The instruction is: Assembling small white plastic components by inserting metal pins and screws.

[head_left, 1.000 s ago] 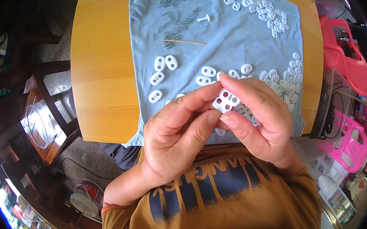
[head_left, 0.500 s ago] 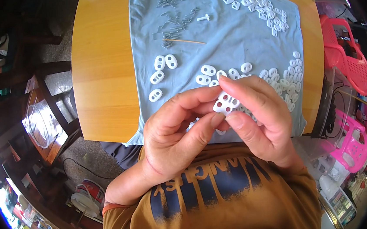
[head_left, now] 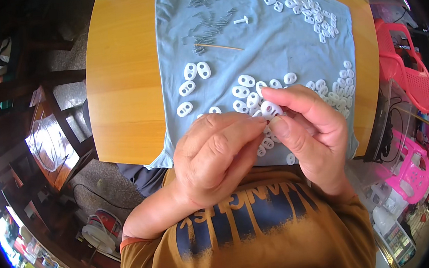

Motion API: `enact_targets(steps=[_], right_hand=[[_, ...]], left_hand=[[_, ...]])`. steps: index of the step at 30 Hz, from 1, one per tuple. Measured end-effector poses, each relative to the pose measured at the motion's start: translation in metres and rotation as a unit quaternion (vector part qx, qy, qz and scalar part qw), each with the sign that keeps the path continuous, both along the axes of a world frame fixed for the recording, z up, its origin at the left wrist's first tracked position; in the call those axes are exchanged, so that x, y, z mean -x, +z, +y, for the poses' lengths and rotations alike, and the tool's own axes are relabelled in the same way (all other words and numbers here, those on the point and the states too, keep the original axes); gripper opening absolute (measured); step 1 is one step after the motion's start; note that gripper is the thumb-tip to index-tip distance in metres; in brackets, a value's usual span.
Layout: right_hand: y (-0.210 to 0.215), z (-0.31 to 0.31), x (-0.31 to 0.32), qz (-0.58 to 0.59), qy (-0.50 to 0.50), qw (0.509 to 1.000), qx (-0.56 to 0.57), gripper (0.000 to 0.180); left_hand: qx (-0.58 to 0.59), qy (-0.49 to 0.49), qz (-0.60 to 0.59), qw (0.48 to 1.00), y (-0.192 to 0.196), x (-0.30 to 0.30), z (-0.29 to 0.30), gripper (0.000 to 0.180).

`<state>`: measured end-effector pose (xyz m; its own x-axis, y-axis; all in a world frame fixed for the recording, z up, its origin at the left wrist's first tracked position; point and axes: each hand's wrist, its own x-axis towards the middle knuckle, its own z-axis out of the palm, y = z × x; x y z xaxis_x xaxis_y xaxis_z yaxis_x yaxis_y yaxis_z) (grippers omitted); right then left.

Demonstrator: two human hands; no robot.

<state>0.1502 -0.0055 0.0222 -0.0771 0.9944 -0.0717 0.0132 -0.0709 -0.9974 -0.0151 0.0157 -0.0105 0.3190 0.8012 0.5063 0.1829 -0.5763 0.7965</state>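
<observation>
Right hand (head_left: 310, 129) clamped on a white two-holed piece (head_left: 270, 108), pinched between thumb and curled forefinger above a blue cloth (head_left: 268, 52) spread over a wooden table (head_left: 123, 80). Left hand (head_left: 221, 151), knuckles up, sets its bunched fingertips against the near left edge of the piece; whether they grip it cannot be told, as the hand's own back covers the spot.

That pinch looks like the weak point. The rounded piece rests on fingertips alone, and a lopsided push from the left could pop it loose. A fall would probably end among the loose white pieces (head_left: 241, 92) scattered beneath and just beyond the hands, where one stray would be hard to pick out from its lookalikes. With the left hand screening the contact, a crooked press might also go unnoticed.

Nearby, an outward swing of the right knuckles could scatter the right-hand cluster (head_left: 343, 82), while a leftward drift might nudge the four spaced pieces (head_left: 186, 88) on the left. A forearm dragging the cloth could roll the metal springs (head_left: 209, 30) at far left, along with the thin stick (head_left: 219, 47) lying beside them. The far-right pile (head_left: 311, 12), well apart from both hands, appears least exposed.
</observation>
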Motion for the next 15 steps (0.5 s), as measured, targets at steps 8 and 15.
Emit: enact_targets(steps=[8, 15], right_hand=[[0.004, 0.002, 0.001, 0.016, 0.016, 0.999, 0.023, 0.024], [0.003, 0.002, 0.000, 0.002, 0.036, 0.999, 0.021, 0.023]], left_hand=[[-0.179, 0.041, 0.089, 0.979, -0.008, 0.009, 0.007, 0.027], [-0.259, 0.037, 0.198, 0.945, 0.001, 0.016, 0.003, 0.027]])
